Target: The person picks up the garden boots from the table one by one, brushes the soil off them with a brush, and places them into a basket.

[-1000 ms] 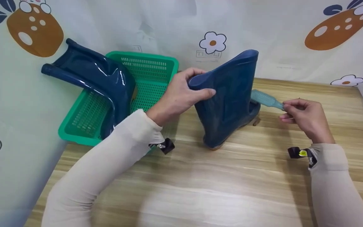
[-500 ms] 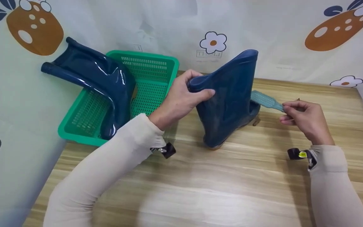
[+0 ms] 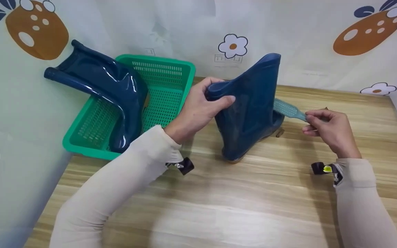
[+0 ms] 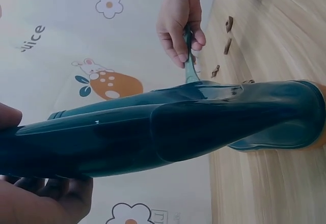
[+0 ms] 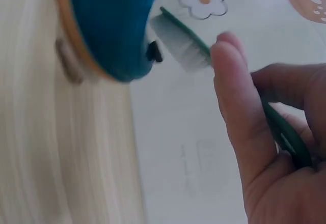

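A dark blue rubber boot (image 3: pixel 250 106) stands tilted on the wooden tabletop, its toe pointing right. My left hand (image 3: pixel 203 106) grips the rim of its shaft, thumb on the near side. In my right hand (image 3: pixel 333 131) is a green brush (image 3: pixel 288 108), pinched by the handle. Its head is beside the boot's foot, partly hidden behind the shaft in the head view. White bristles (image 5: pixel 181 40) face the boot in the right wrist view; whether they touch it I cannot tell. A small dark lump (image 5: pixel 154 52) sits at the toe.
A green plastic basket (image 3: pixel 181 65) stands at the left with a second blue boot (image 3: pixel 115 82) leaning in it, shaft over the rim. Small brown bits (image 3: pixel 280 132) lie on the table (image 3: pixel 240 206) near the toe. Patterned sheeting (image 3: pixel 308 51) rises behind.
The right hand and brush have shifted slightly left, closer to the boot's shaft. The left hand keeps its grip, and the boot has barely moved.
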`<state>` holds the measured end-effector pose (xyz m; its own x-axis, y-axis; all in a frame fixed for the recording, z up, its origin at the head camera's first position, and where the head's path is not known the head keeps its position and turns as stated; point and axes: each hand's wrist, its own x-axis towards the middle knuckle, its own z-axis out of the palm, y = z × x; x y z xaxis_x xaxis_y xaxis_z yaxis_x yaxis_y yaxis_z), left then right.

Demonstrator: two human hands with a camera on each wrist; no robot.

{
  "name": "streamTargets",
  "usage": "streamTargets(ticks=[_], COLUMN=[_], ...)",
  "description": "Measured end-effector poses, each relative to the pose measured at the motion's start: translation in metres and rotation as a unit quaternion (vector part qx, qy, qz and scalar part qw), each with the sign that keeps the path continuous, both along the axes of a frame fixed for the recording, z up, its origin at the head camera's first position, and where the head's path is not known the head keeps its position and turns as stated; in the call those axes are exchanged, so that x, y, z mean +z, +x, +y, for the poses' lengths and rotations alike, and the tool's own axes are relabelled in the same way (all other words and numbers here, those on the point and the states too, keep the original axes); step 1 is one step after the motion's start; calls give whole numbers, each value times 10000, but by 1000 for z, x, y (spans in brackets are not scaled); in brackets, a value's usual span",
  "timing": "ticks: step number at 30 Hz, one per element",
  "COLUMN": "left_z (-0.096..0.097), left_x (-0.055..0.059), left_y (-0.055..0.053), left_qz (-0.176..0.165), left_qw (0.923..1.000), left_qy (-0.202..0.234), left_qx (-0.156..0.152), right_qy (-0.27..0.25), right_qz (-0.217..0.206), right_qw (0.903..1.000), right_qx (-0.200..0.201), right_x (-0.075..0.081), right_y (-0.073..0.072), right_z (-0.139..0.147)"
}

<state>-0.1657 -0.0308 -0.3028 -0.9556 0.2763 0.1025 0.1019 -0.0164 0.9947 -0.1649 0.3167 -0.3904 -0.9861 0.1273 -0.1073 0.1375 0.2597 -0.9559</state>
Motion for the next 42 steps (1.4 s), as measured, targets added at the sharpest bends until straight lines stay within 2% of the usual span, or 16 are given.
streamTargets(ticks=[3, 6, 10, 15, 20, 25, 31, 35, 39, 42], left_z=[0, 0, 1, 2, 1, -3, -7, -8, -10, -11], left_x=[0, 0, 2, 4, 5, 7, 9, 8, 8, 12], left_y=[0, -1, -2, -6, -10, -15, -19, -20, -23, -25], left_qz=[-5, -35, -124, -219, -266, -364, -532, -413, -37, 315], left_qw=[10000, 10000, 9997, 9987, 9979, 9970, 9963, 9972, 9984, 9979], left_qy=[27, 49, 68, 62, 62, 117, 192, 165, 35, -330], left_qx=[1, 55, 217, 463, 593, 668, 647, 605, 556, 457], right_qy=[103, -20, -125, -134, 39, -141, -651, -873, -945, -947], right_qz=[89, 235, 322, 124, 97, 126, 86, -15, 57, 109], right_qw=[9997, 9991, 9993, 9997, 9998, 9989, 9977, 9962, 9954, 9951], right_qx=[-208, -343, -171, 139, -142, -436, -155, 61, -129, -258], right_x=[-1, -1, -3, -5, -6, -7, -10, -12, -12, -10], right_y=[1, 2, 2, 3, 2, 3, 4, 4, 6, 6], right_z=[6, 8, 2, -2, 6, 9, 6, 7, 11, 13])
